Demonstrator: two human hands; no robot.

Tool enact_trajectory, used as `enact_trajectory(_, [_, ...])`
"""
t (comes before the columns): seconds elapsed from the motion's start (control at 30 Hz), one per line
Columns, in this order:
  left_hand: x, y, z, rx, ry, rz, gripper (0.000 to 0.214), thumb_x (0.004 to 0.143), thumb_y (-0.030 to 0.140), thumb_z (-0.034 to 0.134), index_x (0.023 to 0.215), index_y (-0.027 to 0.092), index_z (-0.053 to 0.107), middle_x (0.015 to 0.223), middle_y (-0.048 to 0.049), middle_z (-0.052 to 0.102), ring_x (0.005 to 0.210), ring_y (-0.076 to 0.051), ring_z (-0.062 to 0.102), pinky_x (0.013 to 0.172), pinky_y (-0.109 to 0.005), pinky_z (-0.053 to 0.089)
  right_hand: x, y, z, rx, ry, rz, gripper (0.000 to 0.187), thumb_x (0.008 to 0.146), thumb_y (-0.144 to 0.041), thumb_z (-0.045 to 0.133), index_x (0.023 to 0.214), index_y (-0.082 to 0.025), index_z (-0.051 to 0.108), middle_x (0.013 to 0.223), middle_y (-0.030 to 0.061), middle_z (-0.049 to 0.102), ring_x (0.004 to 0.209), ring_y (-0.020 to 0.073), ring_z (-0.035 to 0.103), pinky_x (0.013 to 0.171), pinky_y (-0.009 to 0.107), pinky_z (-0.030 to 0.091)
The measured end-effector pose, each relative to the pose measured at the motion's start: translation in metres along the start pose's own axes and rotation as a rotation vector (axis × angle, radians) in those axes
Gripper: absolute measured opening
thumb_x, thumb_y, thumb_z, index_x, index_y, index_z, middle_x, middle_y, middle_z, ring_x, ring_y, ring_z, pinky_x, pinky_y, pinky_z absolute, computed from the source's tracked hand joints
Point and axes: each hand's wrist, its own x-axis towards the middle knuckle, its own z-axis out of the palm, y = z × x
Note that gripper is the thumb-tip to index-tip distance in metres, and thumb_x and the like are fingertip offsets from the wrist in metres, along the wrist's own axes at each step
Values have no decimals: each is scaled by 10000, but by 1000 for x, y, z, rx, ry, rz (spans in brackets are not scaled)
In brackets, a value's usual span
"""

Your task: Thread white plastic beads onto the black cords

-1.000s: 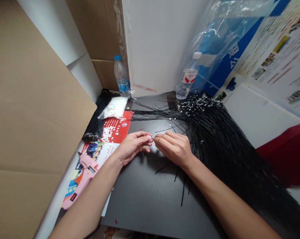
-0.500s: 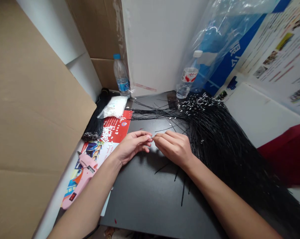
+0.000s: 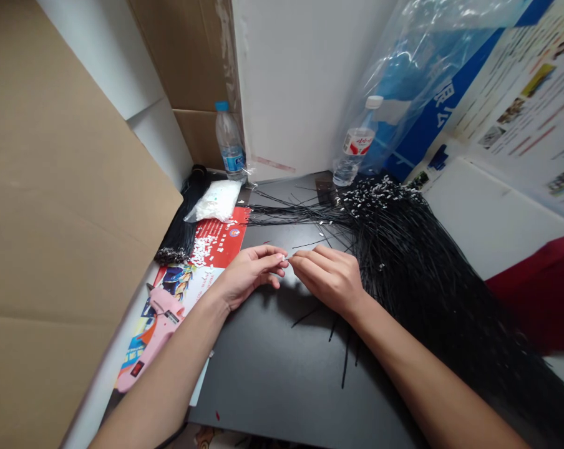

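Over the middle of the dark table, my left hand pinches a small white piece between thumb and forefinger, its other fingers loosely curled. Facing it, my right hand is closed, its fingertips almost touching the white piece. They seem to grip the end of a thin black strand, mostly hidden by the hand. Right of my hands lies a big bundle of black strands, many tipped with white pieces. More loose white pieces are scattered on a red printed sheet to the left.
A pink glue gun lies by my left forearm. Behind it are a plastic bag of white pieces and a smaller black bundle. Two water bottles, one blue-capped and one white-capped, stand at the back. Cardboard rises at left.
Both hands keep nearly the same pose, fingertips meeting at the small white piece. The whole view has shifted very slightly; nothing else has visibly moved.
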Motion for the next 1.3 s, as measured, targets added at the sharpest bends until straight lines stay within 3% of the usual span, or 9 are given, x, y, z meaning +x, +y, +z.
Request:
enact_trajectory(0.4, [0, 0, 1, 26, 11, 6, 147, 720, 169, 786, 813, 88, 707, 670, -23, 638, 613, -112, 603, 470, -196, 506, 9, 0, -11, -178, -6, -155, 218, 968, -141, 547, 788, -180, 664, 774, -4, 707, 672, 136, 442, 602, 307, 271])
enact_trajectory(0.77, [-3, 1, 6, 190, 124, 65, 23, 802, 105, 690, 806, 84, 699, 661, -25, 642, 603, -115, 606, 488, -216, 530, 13, -3, -9, -211, -31, -221, 151, 945, -143, 591, 820, -164, 671, 744, 4, 683, 675, 146, 413, 607, 309, 261])
enact_trajectory(1.03, [-2, -1, 10, 285, 217, 74, 93, 846, 60, 622, 774, 98, 667, 612, -8, 646, 496, -93, 583, 488, -218, 516, 12, -6, -1, -194, -61, -223, 233, 986, -145, 509, 808, -174, 658, 722, 12, 655, 678, 150, 411, 615, 311, 261])
enact_trajectory(1.3, [-1, -3, 5, 227, 155, 64, 56, 805, 87, 698, 755, 101, 678, 637, -16, 653, 523, -100, 601, 525, -239, 534, 10, -5, 1, -139, -88, -206, 234, 991, -145, 509, 798, -169, 639, 710, 19, 642, 676, 145, 433, 605, 317, 272])
